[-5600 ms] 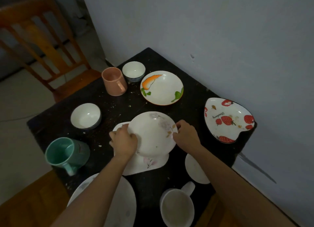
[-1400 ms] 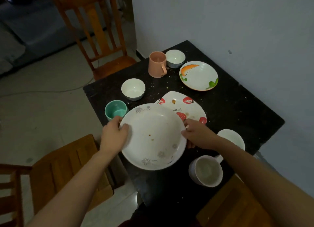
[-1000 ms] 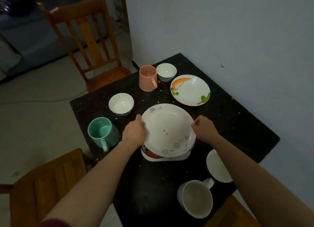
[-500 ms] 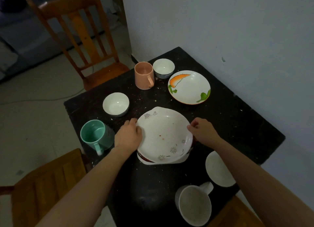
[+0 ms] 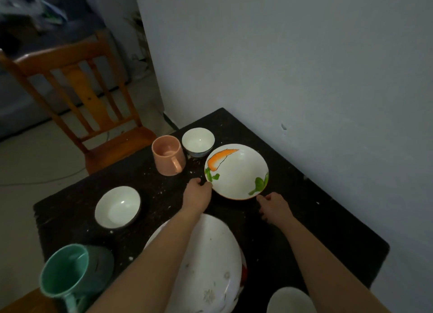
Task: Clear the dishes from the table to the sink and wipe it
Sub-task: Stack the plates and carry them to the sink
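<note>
1. Both hands have let go of the flower plate (image 5: 210, 254) since 0.5 s ago & reached fwd to the carrot plate (image 5: 236, 172). Flower plate now lies under the forearms on a red-print plate (image 5: 243, 273).
2. Left hand (image 5: 198, 195): fingers curled, tips touching carrot plate's left rim. Can't tell if it's actually gripping.
3. Right hand (image 5: 274, 207): loosely curled, holds nothing. Index tip right at plate's near-right rim, contact unclear.
4. Carrot plate sits flat on table (image 5: 304, 230), just ahead of & between both hands.
5. Pink mug (image 5: 168, 154) ahead-left of left hand, handle facing the person. Small bowl (image 5: 198, 140) just beyond mug, near plate's far rim.
6. 2nd bowl (image 5: 117, 207) well left of left hand. Green mug (image 5: 70, 273) left of that forearm, closer in.
7. White dish (image 5: 290, 301), partly cut off, beside right forearm.
</note>
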Available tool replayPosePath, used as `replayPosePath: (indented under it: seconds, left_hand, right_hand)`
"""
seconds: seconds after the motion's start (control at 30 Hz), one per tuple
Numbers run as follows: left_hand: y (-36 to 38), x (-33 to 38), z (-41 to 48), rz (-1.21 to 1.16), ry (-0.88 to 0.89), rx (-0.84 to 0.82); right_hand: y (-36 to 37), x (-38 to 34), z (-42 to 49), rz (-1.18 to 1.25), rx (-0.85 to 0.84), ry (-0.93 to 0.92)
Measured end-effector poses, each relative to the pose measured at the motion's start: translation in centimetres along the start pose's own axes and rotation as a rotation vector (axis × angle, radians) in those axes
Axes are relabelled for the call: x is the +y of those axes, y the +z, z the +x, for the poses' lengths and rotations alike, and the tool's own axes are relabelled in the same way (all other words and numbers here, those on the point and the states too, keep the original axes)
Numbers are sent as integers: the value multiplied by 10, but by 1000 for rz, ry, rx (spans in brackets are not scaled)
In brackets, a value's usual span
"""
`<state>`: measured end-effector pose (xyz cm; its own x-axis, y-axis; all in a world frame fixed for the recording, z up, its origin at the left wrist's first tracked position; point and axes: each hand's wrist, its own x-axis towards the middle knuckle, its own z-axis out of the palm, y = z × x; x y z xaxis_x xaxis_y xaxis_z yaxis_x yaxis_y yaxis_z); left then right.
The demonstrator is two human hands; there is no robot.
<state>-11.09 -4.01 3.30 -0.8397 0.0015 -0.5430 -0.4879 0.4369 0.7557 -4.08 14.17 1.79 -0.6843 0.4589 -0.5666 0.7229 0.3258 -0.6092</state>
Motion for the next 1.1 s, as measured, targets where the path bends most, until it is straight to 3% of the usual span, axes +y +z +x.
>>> replayPosePath:
  seconds: [0.1,0.27,0.47,0.63,0.8,0.97,1.1]
  left_hand:
    - [27,3,23,-292,-240,-34]
    - [48,2,33,-600,-334,-97]
    - [53,8,26,-558,-270,-50]
    - [23,8,-1,-523,-280,-154]
    - [-23,-7,-45,-476,-171,-270]
    - [-70,-20,-82,-381,-98,-383]
    - [-98,-46,-106,-240,-54,-247]
  right_hand:
    - [5,-1,15,218,-55,81]
    - [12,-2,30,406,-90,53]
    - [8,-4,30,549,-98,104]
    - [-11,2,5,564,-82,77]
    - [-25,-5,-31,593,11,-31]
    - [-25,-19,-79,266,56,-256]
    - [-7,-16,-115,51,-8,-248]
